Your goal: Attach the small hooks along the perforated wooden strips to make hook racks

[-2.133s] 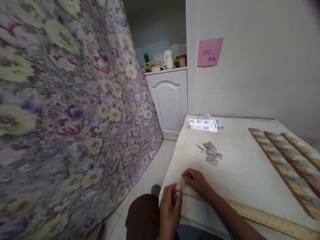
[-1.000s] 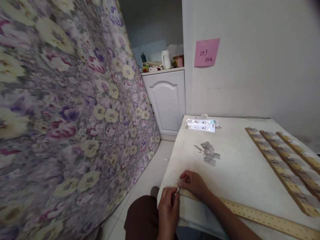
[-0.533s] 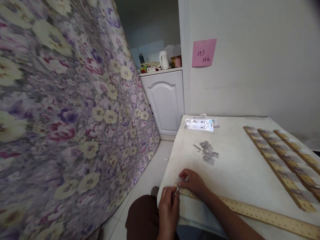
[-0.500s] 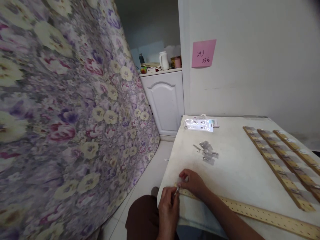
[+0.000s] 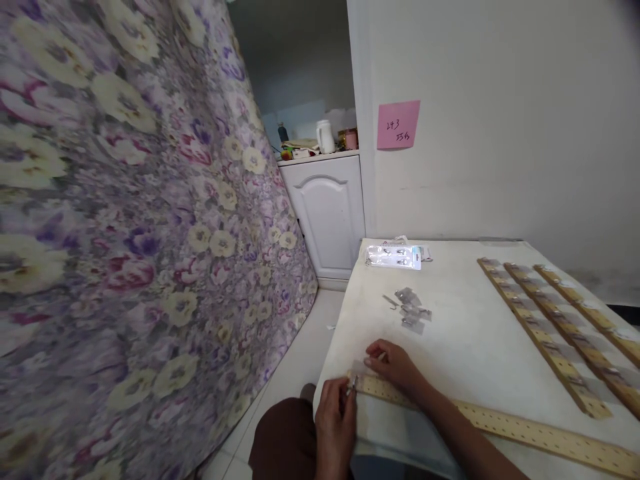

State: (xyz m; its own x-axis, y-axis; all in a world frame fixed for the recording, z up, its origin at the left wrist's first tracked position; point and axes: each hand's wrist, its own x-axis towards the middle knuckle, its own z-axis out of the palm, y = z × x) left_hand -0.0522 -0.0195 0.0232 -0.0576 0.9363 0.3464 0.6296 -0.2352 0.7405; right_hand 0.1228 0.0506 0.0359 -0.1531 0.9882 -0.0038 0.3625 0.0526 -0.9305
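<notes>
A long, light wooden strip with rows of holes (image 5: 530, 430) lies along the near edge of the table. At its left end my left hand (image 5: 334, 420) is closed, fingers pinching a small shiny metal clip (image 5: 353, 383) against the strip. A clear plastic piece (image 5: 361, 367) stands out beside the clip. Just right of it is my right hand (image 5: 393, 365), palm down over the strip, with thumb and index finger slightly apart near the plastic's edge. Farther back lies a loose pile of metal clips with clear plastic pieces (image 5: 410, 312).
Several wooden strips carrying clips and plastic pieces (image 5: 545, 343) lie at the right of the white table (image 5: 450, 360). A clear blister pack (image 5: 394, 257) rests at the back. Floral curtain (image 5: 150, 253) hangs to the left; a white cabinet (image 5: 327, 220) stands behind.
My right hand has drawn a little to the right, away from the clip, and its thumb and finger have parted. My left hand stays at the strip's end. The view has shifted slightly.
</notes>
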